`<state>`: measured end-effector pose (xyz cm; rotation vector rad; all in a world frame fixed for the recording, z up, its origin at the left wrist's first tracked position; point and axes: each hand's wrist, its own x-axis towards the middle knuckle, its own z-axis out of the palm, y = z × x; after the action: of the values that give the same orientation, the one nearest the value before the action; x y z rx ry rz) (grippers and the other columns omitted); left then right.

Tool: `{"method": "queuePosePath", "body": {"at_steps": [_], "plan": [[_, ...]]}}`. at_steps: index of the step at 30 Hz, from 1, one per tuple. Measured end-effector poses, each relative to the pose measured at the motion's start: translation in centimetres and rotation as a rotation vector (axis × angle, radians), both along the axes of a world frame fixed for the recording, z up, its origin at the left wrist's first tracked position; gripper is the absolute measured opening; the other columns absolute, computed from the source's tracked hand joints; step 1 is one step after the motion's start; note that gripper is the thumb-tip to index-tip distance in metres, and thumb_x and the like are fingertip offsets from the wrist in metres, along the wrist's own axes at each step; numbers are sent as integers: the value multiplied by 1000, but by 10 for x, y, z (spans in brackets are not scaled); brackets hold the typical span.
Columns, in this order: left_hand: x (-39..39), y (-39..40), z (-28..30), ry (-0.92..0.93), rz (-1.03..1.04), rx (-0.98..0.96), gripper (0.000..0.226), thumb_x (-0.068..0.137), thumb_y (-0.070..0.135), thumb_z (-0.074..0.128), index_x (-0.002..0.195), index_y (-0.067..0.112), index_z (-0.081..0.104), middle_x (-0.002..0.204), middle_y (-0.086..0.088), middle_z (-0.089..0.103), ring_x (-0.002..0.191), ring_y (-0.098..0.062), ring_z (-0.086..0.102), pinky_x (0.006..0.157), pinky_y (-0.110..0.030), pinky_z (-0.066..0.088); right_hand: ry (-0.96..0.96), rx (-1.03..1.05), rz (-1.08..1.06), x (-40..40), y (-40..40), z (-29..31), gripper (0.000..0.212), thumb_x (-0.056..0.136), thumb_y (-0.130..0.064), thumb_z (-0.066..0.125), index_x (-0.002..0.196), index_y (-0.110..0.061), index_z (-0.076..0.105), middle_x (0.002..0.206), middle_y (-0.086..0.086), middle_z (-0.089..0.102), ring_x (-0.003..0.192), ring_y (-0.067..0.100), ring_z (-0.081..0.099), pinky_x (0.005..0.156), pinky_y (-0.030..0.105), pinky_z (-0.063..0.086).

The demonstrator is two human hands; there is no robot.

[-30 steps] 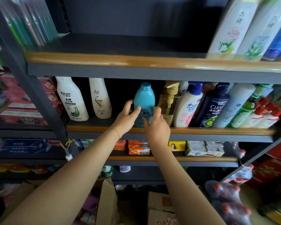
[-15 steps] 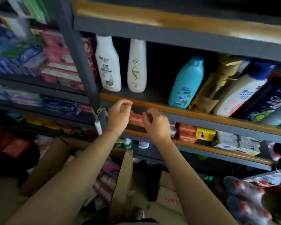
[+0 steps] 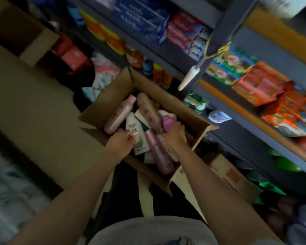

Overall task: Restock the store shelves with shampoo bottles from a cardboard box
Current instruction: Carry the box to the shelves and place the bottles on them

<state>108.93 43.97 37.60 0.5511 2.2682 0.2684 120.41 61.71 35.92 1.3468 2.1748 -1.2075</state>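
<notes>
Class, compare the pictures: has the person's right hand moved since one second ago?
Yes. The right hand has moved down from the shelf's teal bottle into the brown cardboard box, touching a purple bottle.

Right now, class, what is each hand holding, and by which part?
Right hand grips the purple bottle at its lower end; left hand seems empty.

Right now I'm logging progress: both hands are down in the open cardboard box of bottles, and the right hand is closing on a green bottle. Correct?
Not quite. The head view shows the right hand on a purple bottle, not a green one. Both hands, the left hand too, are down in the open cardboard box of bottles.
</notes>
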Motion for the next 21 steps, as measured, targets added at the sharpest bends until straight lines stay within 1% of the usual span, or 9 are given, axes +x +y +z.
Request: {"method": "queuePosePath", "body": {"at_steps": [2, 4, 5, 7, 10, 15, 17, 19, 21], "plan": [[-2, -9, -11, -8, -31, -4, 28, 103, 31, 42, 110, 18, 65, 108, -6, 66, 99, -27, 63, 88, -41, 52, -118, 33, -142, -8, 4, -15, 69, 89, -41, 61, 145, -10, 36, 145, 15, 41, 133, 33, 41, 106, 38, 35], [-2, -11, -17, -14, -71, 3, 26, 102, 32, 41, 101, 23, 65, 100, -4, 69, 93, -26, 65, 82, -41, 54, -110, 35, -195, -15, 8, -28, 55, 95, -52, 48, 137, -17, 47, 134, 9, 51, 125, 27, 48, 101, 40, 34], [-3, -10, -17, -21, -86, 4, 26, 101, 32, 40, 98, 23, 65, 96, -3, 69, 89, -25, 65, 78, -39, 54, -108, 59, -169, -18, 10, -35, 57, 94, -59, 43, 135, -19, 49, 130, 6, 51, 123, 25, 48, 101, 41, 33], [-4, -9, -17, -41, -87, 15, 26, 101, 31, 41, 96, 22, 65, 95, -2, 68, 86, -23, 63, 74, -36, 51, -221, 108, -93, -20, 16, -58, 64, 91, -65, 41, 141, -25, 40, 141, 8, 39, 129, 33, 38, 106, 52, 30], [-7, -8, -13, -67, -58, 45, 25, 101, 30, 43, 97, 21, 66, 96, -3, 69, 87, -23, 63, 75, -36, 51, -350, 123, -53, -18, 23, -86, 74, 85, -71, 42, 147, -35, 26, 146, 7, 29, 129, 40, 32, 100, 66, 32], [-8, -6, -6, -152, 36, 83, 21, 99, 28, 47, 95, 18, 65, 95, -4, 70, 90, -24, 64, 83, -41, 52, -147, 31, -7, -14, 21, -52, 82, 79, -40, 74, 149, -24, 33, 133, 8, 55, 115, 30, 56, 95, 38, 46], [-6, 3, 1, -203, 93, 146, 18, 98, 24, 51, 97, 14, 65, 95, -5, 69, 94, -23, 63, 87, -40, 51, -82, 84, 51, -11, 26, -37, 70, 79, -36, 76, 139, -19, 45, 121, 3, 61, 104, 25, 58, 85, 30, 44], [-5, 16, 11, -269, 151, 229, 19, 96, 22, 57, 107, 8, 64, 104, -5, 66, 101, -22, 61, 89, -34, 47, 13, 100, 70, -16, 30, -12, 50, 80, -37, 75, 121, -18, 55, 105, -1, 60, 92, 20, 56, 77, 30, 44], [-4, 30, 26, -345, 174, 337, 35, 92, 25, 68, 123, 10, 59, 116, 1, 59, 111, -16, 56, 90, -28, 44, 151, 13, 7, -20, 33, 16, 50, 74, -43, 77, 113, -18, 60, 104, -3, 65, 93, 19, 63, 82, 36, 52]]}}
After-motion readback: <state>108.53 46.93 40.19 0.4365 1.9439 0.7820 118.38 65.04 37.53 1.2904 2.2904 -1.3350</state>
